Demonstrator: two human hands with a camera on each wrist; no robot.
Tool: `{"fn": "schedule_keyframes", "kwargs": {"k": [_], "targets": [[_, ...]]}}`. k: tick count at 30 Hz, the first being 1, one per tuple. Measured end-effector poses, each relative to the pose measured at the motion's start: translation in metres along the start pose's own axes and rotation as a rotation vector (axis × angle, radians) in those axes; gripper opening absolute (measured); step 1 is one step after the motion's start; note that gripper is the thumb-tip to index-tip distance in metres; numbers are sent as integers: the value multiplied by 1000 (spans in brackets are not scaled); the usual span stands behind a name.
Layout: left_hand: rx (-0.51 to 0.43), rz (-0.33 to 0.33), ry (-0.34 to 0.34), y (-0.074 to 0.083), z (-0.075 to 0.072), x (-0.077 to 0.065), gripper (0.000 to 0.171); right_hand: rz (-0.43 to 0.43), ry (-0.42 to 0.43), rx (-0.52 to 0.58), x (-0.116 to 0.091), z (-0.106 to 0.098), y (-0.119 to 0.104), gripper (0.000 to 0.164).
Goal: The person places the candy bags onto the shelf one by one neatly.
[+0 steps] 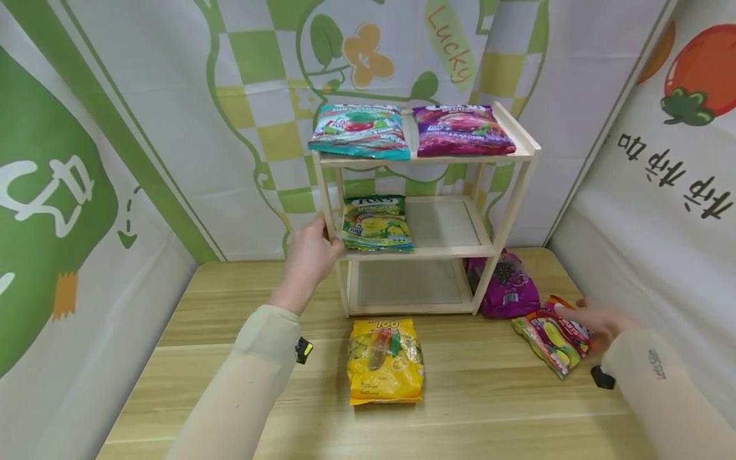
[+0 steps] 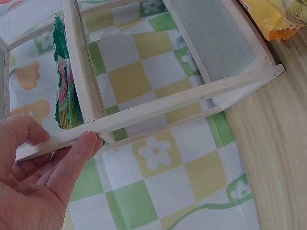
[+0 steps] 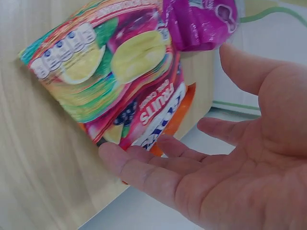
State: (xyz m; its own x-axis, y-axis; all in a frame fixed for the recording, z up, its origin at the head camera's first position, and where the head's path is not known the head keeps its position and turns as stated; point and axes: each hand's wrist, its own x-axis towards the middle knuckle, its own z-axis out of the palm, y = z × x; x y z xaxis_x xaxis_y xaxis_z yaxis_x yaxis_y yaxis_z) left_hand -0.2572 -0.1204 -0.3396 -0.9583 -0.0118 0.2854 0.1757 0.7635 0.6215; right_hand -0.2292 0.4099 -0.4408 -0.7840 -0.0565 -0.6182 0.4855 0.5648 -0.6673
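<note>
My left hand (image 1: 308, 259) grips the left front post of a small wooden shelf rack (image 1: 445, 250), with the thumb and fingers on either side in the left wrist view. Beside that hand, a green candy bag (image 1: 375, 222) sits on the middle shelf. At the right, my right hand (image 3: 225, 148) reaches over a red, multicoloured fruit candy bag (image 3: 120, 72) lying on the table. Its fingers are spread and slightly bent, with fingertips at the bag's edge; whether they touch it I cannot tell.
A teal candy bag (image 1: 362, 132) and a purple one (image 1: 462, 131) lie on the top shelf. A magenta bag (image 1: 508, 287) leans by the rack's right foot. In front stands a yellow bag (image 1: 385, 364) on the wooden table (image 1: 477, 396). Printed cloth walls (image 1: 259, 96) enclose the table.
</note>
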Motion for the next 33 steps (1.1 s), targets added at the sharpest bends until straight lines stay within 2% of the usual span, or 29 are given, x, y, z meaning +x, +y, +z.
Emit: {"fn": "schedule_keyframes", "kwargs": {"k": [4, 9, 15, 21, 30, 33], "targets": [[-1, -1, 1, 0, 0, 0, 18, -1, -8, -16, -1, -1, 5, 101], [-1, 3, 7, 0, 0, 0, 18, 14, 23, -103, -4, 0, 10, 98], [-5, 12, 6, 1, 0, 0, 19, 43, 47, -83, -5, 2, 20, 98], [3, 17, 19, 0, 0, 0, 19, 13, 38, -90, -2, 1, 23, 95], [-6, 17, 14, 0, 0, -1, 21, 8, 105, -309, -1, -1, 27, 79], [-8, 18, 12, 0, 0, -1, 21, 32, 121, -323, -1, 0, 29, 84]]}}
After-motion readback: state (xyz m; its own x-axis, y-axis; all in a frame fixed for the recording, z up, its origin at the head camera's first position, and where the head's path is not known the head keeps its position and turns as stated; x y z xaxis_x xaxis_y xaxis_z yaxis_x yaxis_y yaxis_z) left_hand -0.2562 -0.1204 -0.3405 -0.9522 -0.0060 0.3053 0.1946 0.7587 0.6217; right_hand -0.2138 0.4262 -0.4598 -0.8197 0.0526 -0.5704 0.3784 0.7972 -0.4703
